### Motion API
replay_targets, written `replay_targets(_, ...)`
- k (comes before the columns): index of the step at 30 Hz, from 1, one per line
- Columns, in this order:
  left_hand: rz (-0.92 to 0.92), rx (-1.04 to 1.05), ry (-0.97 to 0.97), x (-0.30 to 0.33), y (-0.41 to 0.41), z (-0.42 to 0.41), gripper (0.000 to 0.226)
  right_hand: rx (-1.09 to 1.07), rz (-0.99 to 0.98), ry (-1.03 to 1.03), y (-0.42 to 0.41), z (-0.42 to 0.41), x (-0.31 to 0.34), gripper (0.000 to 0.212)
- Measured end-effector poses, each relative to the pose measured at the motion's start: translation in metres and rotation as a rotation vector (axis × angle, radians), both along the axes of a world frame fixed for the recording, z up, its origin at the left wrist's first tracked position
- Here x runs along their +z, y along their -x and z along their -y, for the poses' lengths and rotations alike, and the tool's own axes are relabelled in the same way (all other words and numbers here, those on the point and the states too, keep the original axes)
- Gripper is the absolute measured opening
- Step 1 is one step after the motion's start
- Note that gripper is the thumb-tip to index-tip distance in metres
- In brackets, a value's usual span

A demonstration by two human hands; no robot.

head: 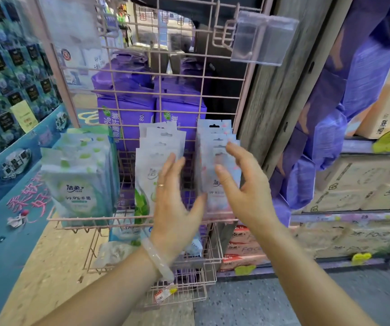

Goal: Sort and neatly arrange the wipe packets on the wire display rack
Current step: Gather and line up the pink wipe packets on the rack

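Well along, by the look of it: three groups of wipe packets already upright on the pink wire rack, green-dotted packs at left, leaf-print packets in the middle, pink-print packets at right, the last two fanned in stepped rows. Left hand with fingers straight and loose, against the front of the leaf-print row, gripping nothing. Right hand half-cupped beside the pink-print stack, thumb on its front face; pinching or merely steadying, cannot tell through the blur. Probably left to do: squaring these two rows and tidying the loose packs lying on the lower tier. Lower tier mostly hidden behind both forearms; print on packets smeared.
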State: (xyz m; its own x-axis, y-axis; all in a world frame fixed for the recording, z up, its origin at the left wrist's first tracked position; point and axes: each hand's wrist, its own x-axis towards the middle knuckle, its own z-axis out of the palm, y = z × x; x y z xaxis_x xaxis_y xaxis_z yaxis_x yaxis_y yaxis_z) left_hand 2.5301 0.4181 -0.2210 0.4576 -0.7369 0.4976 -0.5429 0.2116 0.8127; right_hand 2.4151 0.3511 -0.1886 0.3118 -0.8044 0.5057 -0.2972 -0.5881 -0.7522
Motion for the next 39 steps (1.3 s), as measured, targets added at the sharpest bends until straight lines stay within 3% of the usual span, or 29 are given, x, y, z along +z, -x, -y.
replay_targets(3, -0.271, 0.076, -0.079, -0.003, -0.036, -0.005, 0.086, 0.349, 0.108, -0.46, -0.038, -0.026, -0.002, 0.046)
replay_targets(4, -0.295, 0.083, -0.135, 0.0, -0.045, -0.004, 0.094, 0.374, 0.115, -0.534, -0.052, -0.028, -0.004, 0.047)
replay_targets(6, -0.32, 0.068, -0.227, 0.005, -0.063, 0.003, 0.1, 0.288, 0.113, -0.61, -0.08, -0.022, -0.006, 0.066)
replay_targets(9, -0.576, -0.094, -0.291, 0.005, -0.082, 0.021, 0.083, 0.087, 0.19, -0.702, -0.111, -0.008, -0.007, 0.087)
replay_targets(13, -0.639, -0.205, -0.365, 0.001, -0.095, 0.037, 0.074, 0.087, 0.264, -0.718, -0.126, 0.001, -0.014, 0.064)
replay_targets(18, -0.686, -0.246, -0.153, 0.003, -0.09, 0.039, 0.072, 0.214, 0.345, -0.561, -0.117, 0.006, -0.016, 0.033)
replay_targets(22, -0.68, -0.284, -0.104, 0.004, -0.088, 0.033, 0.069, 0.265, 0.343, -0.508, -0.114, 0.007, -0.015, 0.047)
replay_targets(26, -0.57, -0.198, -0.317, 0.002, -0.089, 0.035, 0.07, 0.271, 0.286, -0.572, -0.111, 0.009, -0.023, 0.047)
replay_targets(30, -0.609, -0.23, -0.446, -0.001, -0.094, 0.037, 0.061, 0.217, 0.274, -0.62, -0.113, 0.012, -0.029, 0.038)
replay_targets(32, -0.645, -0.224, -0.442, -0.002, -0.095, 0.037, 0.068, 0.201, 0.282, -0.637, -0.113, 0.012, -0.03, 0.036)
replay_targets(36, -0.638, -0.168, -0.395, 0.007, -0.091, 0.032, 0.092, 0.14, 0.256, -0.616, -0.11, 0.009, -0.023, 0.054)
replay_targets(39, -0.387, -0.102, -0.282, 0.013, -0.081, 0.011, 0.118, 0.142, 0.23, -0.438, -0.102, -0.003, -0.015, 0.065)
